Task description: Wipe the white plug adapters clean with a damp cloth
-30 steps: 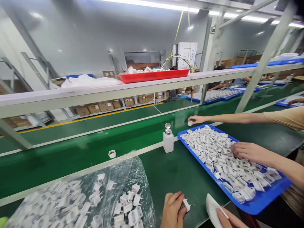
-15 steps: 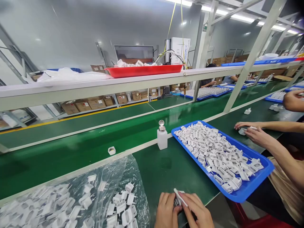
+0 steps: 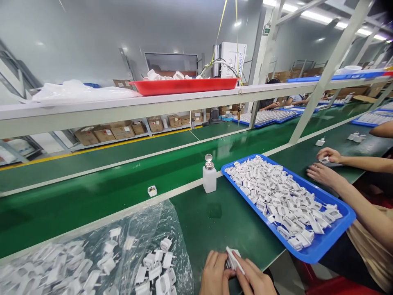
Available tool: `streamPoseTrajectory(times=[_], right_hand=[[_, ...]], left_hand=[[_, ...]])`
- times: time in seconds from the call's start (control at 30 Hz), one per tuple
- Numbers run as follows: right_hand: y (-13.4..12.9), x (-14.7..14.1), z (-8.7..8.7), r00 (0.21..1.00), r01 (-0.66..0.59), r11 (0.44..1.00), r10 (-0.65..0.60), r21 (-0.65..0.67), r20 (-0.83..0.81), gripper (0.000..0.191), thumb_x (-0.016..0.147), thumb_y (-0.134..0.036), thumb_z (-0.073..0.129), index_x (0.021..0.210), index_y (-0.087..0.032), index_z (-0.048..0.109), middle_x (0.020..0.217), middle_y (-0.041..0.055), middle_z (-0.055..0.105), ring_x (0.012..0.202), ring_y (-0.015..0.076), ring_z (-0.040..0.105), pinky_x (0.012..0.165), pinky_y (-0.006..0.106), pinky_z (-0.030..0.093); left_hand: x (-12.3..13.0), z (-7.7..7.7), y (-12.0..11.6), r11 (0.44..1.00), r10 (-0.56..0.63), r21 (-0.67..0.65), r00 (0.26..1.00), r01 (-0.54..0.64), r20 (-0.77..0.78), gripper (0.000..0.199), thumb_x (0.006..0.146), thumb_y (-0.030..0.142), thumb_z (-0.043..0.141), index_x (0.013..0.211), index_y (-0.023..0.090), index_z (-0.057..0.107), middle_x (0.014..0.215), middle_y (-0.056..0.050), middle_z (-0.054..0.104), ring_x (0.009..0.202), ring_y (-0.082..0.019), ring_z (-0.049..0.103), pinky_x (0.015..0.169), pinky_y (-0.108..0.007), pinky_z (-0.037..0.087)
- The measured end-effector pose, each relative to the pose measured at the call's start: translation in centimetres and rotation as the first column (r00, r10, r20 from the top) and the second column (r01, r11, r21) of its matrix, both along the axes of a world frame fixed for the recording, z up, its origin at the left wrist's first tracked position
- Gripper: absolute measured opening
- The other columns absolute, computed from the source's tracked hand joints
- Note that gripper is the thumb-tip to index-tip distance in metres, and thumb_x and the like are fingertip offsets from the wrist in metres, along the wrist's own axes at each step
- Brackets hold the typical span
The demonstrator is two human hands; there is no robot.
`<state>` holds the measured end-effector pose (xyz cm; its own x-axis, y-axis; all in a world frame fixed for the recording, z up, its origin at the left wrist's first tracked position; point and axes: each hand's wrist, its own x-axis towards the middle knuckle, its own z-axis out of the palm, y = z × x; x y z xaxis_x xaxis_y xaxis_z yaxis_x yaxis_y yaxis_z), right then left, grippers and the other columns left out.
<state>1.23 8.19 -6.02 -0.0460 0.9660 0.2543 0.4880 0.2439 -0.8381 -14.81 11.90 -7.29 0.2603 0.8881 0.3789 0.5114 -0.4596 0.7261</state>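
My left hand (image 3: 214,271) is closed on a white plug housing (image 3: 229,262), mostly hidden by the fingers, near the front edge of the green bench. Pressed against it, my right hand (image 3: 253,276) pinches a flat white piece (image 3: 236,260), perhaps folded cloth; its kind is unclear. To the left, many white plug housings (image 3: 156,268) with pins lie on a clear plastic sheet (image 3: 179,246). A white pump bottle (image 3: 209,179) with its metal lid raised stands beyond my hands.
A blue tray (image 3: 313,256) heaped with white plug housings lies to the right. A co-worker's hands (image 3: 325,172) work beyond it. One open white housing (image 3: 152,191) sits on the green conveyor belt (image 3: 116,186). A red tray (image 3: 187,87) rests on the overhead shelf.
The housing on the belt has moved right. In my fingers the white piece has tilted and shows more of its flat side. The co-worker's hands have drawn apart.
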Motion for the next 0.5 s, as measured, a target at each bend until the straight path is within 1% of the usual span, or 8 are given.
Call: streamPoseTrajectory(times=[0.03, 0.1, 0.13, 0.2, 0.27, 0.33, 0.43, 0.5], right_hand=[[0.6, 0.2, 1.5, 0.996, -0.081, 0.993, 0.084, -0.091, 0.023, 0.043, 0.105, -0.036, 0.044, 0.143, -0.027, 0.062, 0.119, 0.0122, 0.074, 0.103, 0.0213, 0.075, 0.091, 0.025, 0.056], [1.6, 0.4, 4.3, 0.99, -0.14, 0.973, 0.141, -0.183, -0.007, 0.044, 0.104, -0.038, 0.041, 0.14, -0.025, 0.064, 0.118, 0.0133, 0.073, 0.106, 0.0244, 0.072, 0.092, 0.03, 0.055], [2.1, 0.5, 5.3, 0.989, -0.151, 0.966, 0.147, -0.211, -0.032, 0.044, 0.104, -0.039, 0.042, 0.136, -0.024, 0.067, 0.118, 0.013, 0.073, 0.107, 0.0259, 0.07, 0.093, 0.032, 0.053], [2.9, 0.7, 6.6, 0.987, -0.156, 0.958, 0.141, -0.239, -0.077, 0.039, 0.103, -0.043, 0.045, 0.117, -0.024, 0.075, 0.104, 0.0093, 0.075, 0.096, 0.0258, 0.068, 0.087, 0.033, 0.051], [3.6, 1.2, 7.1, 0.981, -0.177, 0.951, 0.15, -0.252, -0.121, 0.037, 0.101, -0.045, 0.05, 0.095, -0.023, 0.079, 0.084, 0.0041, 0.074, 0.079, 0.0222, 0.064, 0.074, 0.03, 0.048], [3.9, 1.8, 7.2, 0.97, -0.187, 0.946, 0.135, -0.263, -0.204, 0.038, 0.099, -0.048, 0.055, 0.088, -0.022, 0.079, 0.076, 0.0015, 0.071, 0.073, 0.0199, 0.061, 0.068, 0.028, 0.044], [3.6, 2.4, 7.1, 0.933, -0.104, 0.956, -0.002, -0.276, -0.359, 0.041, 0.099, -0.053, 0.054, 0.108, -0.021, 0.079, 0.081, 0.0018, 0.071, 0.079, 0.0196, 0.06, 0.07, 0.027, 0.044], [2.6, 2.0, 7.0, 0.889, -0.045, 0.956, -0.095, -0.291, -0.447, 0.046, 0.098, -0.057, 0.054, 0.117, -0.021, 0.076, 0.081, 0.0019, 0.07, 0.077, 0.0188, 0.059, 0.07, 0.028, 0.046]], left_hand=[[0.0, 0.1, -0.1, 1.0, 0.003, -0.007, 1.0, -0.003, 0.015, 0.032, 0.08, 0.003, 0.054, 0.099, 0.02, 0.072, 0.087, -0.008, 0.071, 0.083, -0.027, 0.064, 0.077, -0.038, 0.052], [0.0, 0.2, -0.2, 1.0, 0.015, -0.024, 0.999, -0.014, 0.048, 0.035, 0.082, 0.004, 0.052, 0.105, 0.02, 0.073, 0.089, -0.009, 0.072, 0.084, -0.028, 0.064, 0.079, -0.04, 0.052], [0.0, 0.3, -0.3, 0.999, 0.022, -0.034, 0.998, -0.02, 0.066, 0.036, 0.082, 0.004, 0.052, 0.106, 0.02, 0.074, 0.089, -0.009, 0.072, 0.084, -0.028, 0.064, 0.079, -0.041, 0.052], [0.0, 0.6, -0.3, 0.998, 0.034, -0.053, 0.994, -0.028, 0.107, 0.036, 0.081, 0.005, 0.054, 0.106, 0.019, 0.075, 0.089, -0.01, 0.073, 0.085, -0.029, 0.065, 0.079, -0.042, 0.053], [-0.2, 1.0, -0.1, 0.997, 0.037, -0.074, 0.987, -0.026, 0.157, 0.032, 0.08, 0.008, 0.059, 0.104, 0.02, 0.077, 0.088, -0.01, 0.073, 0.083, -0.028, 0.066, 0.078, -0.041, 0.054], [-0.3, 1.6, 0.0, 0.995, 0.038, -0.094, 0.979, -0.019, 0.2, 0.027, 0.081, 0.014, 0.066, 0.105, 0.021, 0.077, 0.087, -0.008, 0.073, 0.077, -0.025, 0.066, 0.073, -0.037, 0.055], [-0.2, 2.7, -0.3, 0.981, 0.067, -0.195, 0.915, 0.013, 0.397, 0.028, 0.085, 0.036, 0.072, 0.107, 0.02, 0.075, 0.092, -0.008, 0.073, 0.074, -0.021, 0.068, 0.064, -0.03, 0.058], [0.3, 3.7, -0.9, 0.951, 0.15, -0.304, 0.775, 0.057, 0.614, 0.04, 0.08, 0.05, 0.077, 0.106, 0.019, 0.075, 0.095, -0.01, 0.074, 0.078, -0.021, 0.071, 0.067, -0.028, 0.06]])
